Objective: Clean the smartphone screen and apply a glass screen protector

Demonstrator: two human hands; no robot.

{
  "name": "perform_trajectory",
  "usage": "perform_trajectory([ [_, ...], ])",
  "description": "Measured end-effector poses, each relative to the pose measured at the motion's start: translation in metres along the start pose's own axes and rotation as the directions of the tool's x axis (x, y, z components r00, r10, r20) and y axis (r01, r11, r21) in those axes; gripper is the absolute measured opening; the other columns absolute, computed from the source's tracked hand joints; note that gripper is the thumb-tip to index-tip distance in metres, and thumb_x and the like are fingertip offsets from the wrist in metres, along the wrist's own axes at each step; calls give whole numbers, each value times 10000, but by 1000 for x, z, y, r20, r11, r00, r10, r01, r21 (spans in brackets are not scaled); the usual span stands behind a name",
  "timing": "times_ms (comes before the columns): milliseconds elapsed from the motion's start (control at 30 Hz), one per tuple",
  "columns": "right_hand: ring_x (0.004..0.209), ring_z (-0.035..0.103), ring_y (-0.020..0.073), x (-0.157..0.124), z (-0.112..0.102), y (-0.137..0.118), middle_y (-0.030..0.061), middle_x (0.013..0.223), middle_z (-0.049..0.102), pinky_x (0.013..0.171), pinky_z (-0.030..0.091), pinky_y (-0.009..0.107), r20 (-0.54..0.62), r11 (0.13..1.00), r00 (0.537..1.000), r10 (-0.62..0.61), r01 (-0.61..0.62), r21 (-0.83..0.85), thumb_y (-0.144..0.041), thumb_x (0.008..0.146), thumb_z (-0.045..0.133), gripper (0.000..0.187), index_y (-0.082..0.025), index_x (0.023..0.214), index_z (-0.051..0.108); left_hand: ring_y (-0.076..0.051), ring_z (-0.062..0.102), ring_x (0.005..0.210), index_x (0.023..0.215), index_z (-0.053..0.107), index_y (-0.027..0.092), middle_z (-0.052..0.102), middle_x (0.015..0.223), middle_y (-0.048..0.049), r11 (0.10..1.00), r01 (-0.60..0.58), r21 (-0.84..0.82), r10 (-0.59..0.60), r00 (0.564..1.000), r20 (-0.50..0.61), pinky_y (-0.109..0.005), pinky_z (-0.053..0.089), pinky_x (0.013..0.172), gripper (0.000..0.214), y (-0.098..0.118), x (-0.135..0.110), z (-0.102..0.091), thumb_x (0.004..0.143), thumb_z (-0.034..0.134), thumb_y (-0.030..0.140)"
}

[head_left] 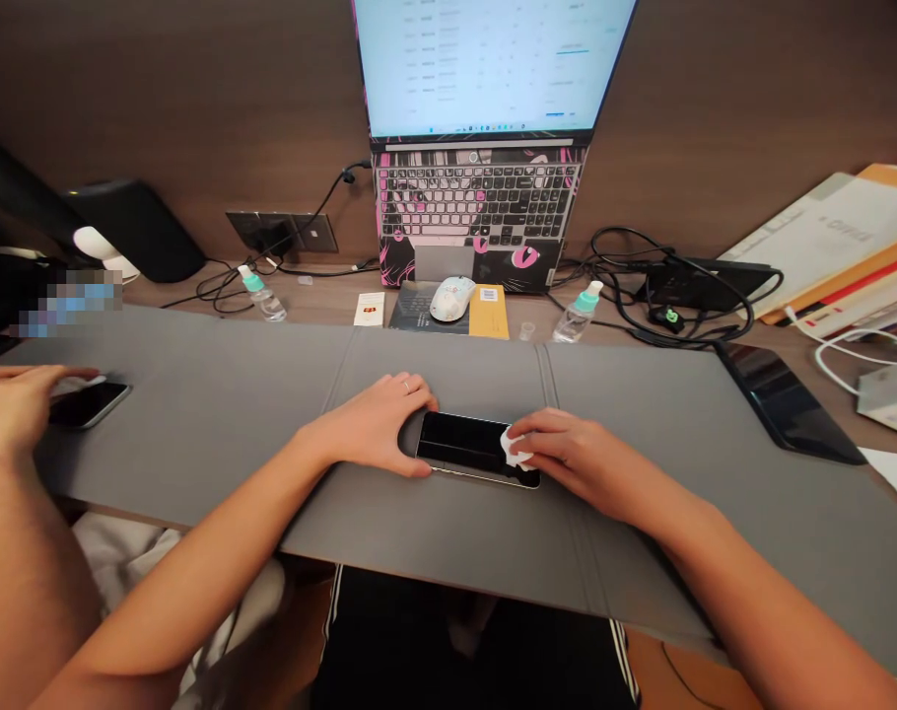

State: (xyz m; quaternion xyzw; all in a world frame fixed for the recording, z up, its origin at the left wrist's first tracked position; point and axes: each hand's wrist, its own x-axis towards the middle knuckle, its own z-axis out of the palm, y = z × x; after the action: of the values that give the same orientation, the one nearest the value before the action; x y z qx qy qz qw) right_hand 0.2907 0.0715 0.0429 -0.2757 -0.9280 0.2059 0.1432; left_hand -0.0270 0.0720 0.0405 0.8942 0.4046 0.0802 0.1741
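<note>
A smartphone with a dark screen lies flat on the grey desk mat. My left hand grips its left end, with the thumb at the near edge and the fingers at the far edge. In my right hand a crumpled white tissue is pinched, pressed against the right part of the screen. Faint lines of reflection run across the glass.
At the left, a co-worker's hand rests on another phone. Behind the mat stand a laptop, a mouse and two spray bottles. Black cables, a dark tablet-like slab and stacked books are at the right.
</note>
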Motion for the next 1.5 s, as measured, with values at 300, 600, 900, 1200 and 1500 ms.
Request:
perform_trajectory([
  [300, 1015, 679, 225, 70, 24, -18, 115, 1158, 733, 865, 561, 358, 105, 975, 980, -170, 183, -129, -128, 983, 512, 251, -162, 1070, 746, -282, 514, 1072, 1211, 592, 215, 579, 1155, -70, 998, -18, -63, 18, 1000, -7, -428, 430, 964, 775, -10, 0, -1, 653, 790, 714],
  [600, 937, 675, 225, 66, 21, -16, 119, 1083, 731, 821, 566, 388, 80, 981, 987, -140, 149, -121, -187, 1020, 452, 298, -165, 1100, 738, -273, 541, 1080, 1446, 440, 262, 600, 1169, -68, 979, -27, -201, 9, 996, -90, -413, 458, 951, 951, -16, -5, -3, 661, 835, 627],
  [900, 960, 672, 217, 80, 22, -13, 97, 1078, 731, 857, 552, 374, 113, 978, 982, -149, 163, -132, -168, 998, 501, 254, -187, 1052, 748, -206, 584, 922, 1214, 581, 236, 649, 960, -32, 968, -64, -243, -20, 944, -330, -325, 487, 768, 391, -19, 1, -3, 903, 663, 459],
  [1200, 984, 610, 229, 85, 43, -50, 111, 1086, 727, 873, 544, 370, 171, 921, 934, -314, 343, -185, -58, 952, 500, 243, -145, 987, 725, -158, 579, 759, 1099, 628, 201, 671, 838, -7, 969, 28, -247, -105, 946, -306, -303, 456, 733, 212, -32, 8, 4, 970, 476, 274],
  [1500, 1079, 655, 216, 15, 23, -31, 89, 1215, 714, 855, 597, 353, 76, 980, 977, -201, 201, 14, -134, 1002, 455, 335, -225, 1220, 693, -153, 604, 730, 1070, 665, 208, 698, 831, -4, 972, 26, -232, -88, 961, -264, -299, 443, 718, 214, -32, 4, 1, 987, 492, 306],
])
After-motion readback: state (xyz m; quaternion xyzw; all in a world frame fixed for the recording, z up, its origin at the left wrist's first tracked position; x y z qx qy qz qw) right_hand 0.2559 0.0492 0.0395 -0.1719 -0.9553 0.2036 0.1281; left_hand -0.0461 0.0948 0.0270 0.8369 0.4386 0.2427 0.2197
